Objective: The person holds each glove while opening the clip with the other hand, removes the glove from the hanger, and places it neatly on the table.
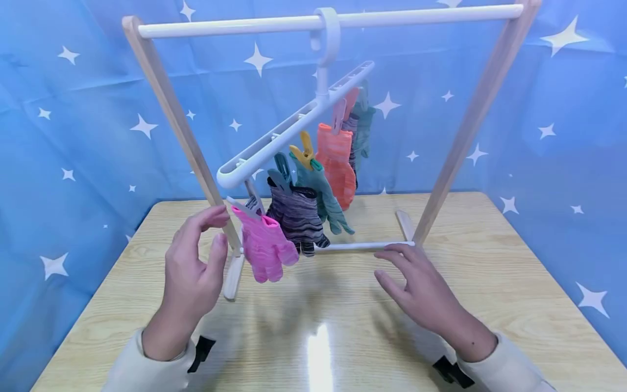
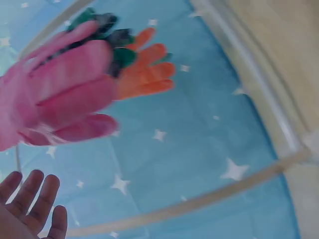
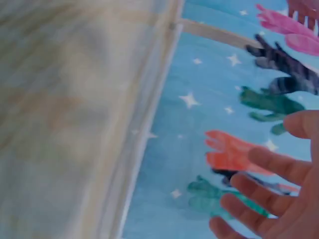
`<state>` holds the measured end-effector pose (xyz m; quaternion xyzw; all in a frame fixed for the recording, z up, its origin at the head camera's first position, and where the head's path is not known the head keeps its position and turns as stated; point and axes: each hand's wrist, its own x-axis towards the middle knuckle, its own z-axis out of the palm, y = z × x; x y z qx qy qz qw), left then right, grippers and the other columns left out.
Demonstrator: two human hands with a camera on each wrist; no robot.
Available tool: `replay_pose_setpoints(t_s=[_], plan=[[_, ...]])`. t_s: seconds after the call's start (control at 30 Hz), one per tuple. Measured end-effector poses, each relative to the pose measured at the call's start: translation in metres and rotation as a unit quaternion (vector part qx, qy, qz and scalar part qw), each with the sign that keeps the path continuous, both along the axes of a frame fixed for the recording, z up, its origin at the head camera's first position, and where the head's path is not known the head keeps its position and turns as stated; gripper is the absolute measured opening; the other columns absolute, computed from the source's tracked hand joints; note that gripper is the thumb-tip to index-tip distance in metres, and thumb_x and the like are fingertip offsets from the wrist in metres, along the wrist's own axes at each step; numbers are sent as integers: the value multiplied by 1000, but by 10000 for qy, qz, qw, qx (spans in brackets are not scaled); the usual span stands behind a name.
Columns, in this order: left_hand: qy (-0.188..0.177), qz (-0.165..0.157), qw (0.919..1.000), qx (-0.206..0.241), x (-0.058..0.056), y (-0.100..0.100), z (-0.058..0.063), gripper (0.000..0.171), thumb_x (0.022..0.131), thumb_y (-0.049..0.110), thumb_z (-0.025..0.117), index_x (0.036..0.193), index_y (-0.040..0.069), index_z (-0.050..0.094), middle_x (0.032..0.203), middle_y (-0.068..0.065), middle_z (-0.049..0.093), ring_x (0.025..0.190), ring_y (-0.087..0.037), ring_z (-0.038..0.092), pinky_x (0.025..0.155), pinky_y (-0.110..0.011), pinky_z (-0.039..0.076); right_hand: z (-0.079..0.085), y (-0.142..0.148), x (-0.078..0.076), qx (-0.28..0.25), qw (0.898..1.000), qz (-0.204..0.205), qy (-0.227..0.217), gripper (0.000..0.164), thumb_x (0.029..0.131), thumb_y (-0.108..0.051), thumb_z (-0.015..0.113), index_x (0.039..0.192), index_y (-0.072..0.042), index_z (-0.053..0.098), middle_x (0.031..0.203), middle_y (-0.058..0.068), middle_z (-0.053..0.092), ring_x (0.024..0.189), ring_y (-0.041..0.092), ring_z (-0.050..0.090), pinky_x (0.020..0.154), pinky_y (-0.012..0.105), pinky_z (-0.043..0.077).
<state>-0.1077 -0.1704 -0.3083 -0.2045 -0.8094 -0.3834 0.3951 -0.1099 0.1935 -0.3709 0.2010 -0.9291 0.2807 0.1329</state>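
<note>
Small knitted gloves hang by clothespins from a white hanger (image 1: pixel 294 132). The pink glove (image 1: pixel 266 247) is nearest, followed by a dark striped glove (image 1: pixel 300 215), a green glove (image 1: pixel 320 188) and an orange glove (image 1: pixel 337 166); more hang behind, partly hidden. My left hand (image 1: pixel 193 267) is just left of the pink glove, fingers loosely bent, holding nothing. In the left wrist view its fingers are apart from the pink glove (image 2: pixel 70 94). Over the table to the right, my right hand (image 1: pixel 423 291) holds nothing. The right wrist view shows its fingers (image 3: pixel 264 164) spread.
The hanger hooks over the white top bar (image 1: pixel 416 16) of a rack with wooden side posts (image 1: pixel 178 117). A lower white bar (image 1: pixel 364 246) joins the posts near the wooden table (image 1: pixel 495 261). A blue star-patterned cloth (image 1: pixel 78 141) surrounds the back and sides.
</note>
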Motion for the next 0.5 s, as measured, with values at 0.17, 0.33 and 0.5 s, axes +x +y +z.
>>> replay_pose_setpoints(t_s=[0.17, 0.33, 0.5], plan=[[199, -518, 9967, 593, -3, 16, 14, 42, 102, 24, 49, 137, 2, 54, 118, -17, 65, 111, -26, 62, 100, -25, 43, 23, -14, 1, -1047, 9943, 146, -138, 21, 100, -20, 61, 120, -21, 68, 121, -5, 63, 114, 13, 56, 91, 37, 48], [258, -699, 9942, 781, -8, 29, 16, 44, 104, 30, 48, 136, 0, 54, 116, -18, 64, 109, -20, 60, 99, -27, 44, 47, -29, 4, -2270, 9713, 681, 211, 21, 99, -4, 58, 113, -11, 71, 111, -6, 67, 100, 10, 60, 87, 19, 47], [417, -881, 9914, 870, -12, 37, 13, 48, 105, 35, 48, 134, -3, 55, 115, -19, 64, 105, -14, 59, 96, -25, 45, 65, -41, 9, -2884, 9499, 1151, 369, 22, 97, 3, 55, 111, -4, 70, 110, -3, 67, 100, 12, 61, 88, 18, 47]])
